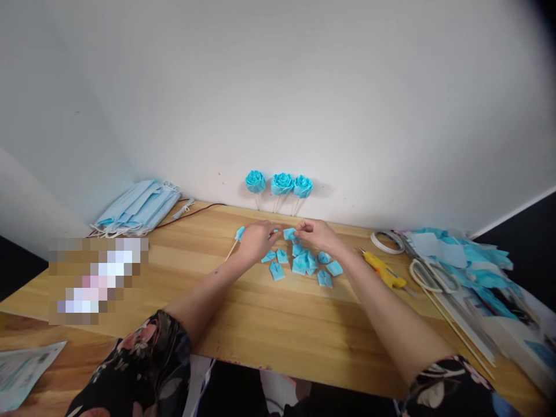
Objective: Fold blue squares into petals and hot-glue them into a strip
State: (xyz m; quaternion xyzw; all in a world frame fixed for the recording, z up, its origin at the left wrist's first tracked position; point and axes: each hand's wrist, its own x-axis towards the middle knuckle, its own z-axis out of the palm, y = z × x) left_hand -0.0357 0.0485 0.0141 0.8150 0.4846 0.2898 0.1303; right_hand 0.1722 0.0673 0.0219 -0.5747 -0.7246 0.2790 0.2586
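Head view, left hand [258,238] pinching stick [231,250], blue folded petal [289,233]

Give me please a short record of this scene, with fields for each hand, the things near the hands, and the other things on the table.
left hand: left hand holds a thin wooden stick with a blue piece at its tip
right hand: right hand pinches a folded blue piece
near hands: blue folded pieces lying on the wooden table
back wall: three blue roses on sticks
left side: stack of face masks
right side: yellow glue gun, scissors, tape roll
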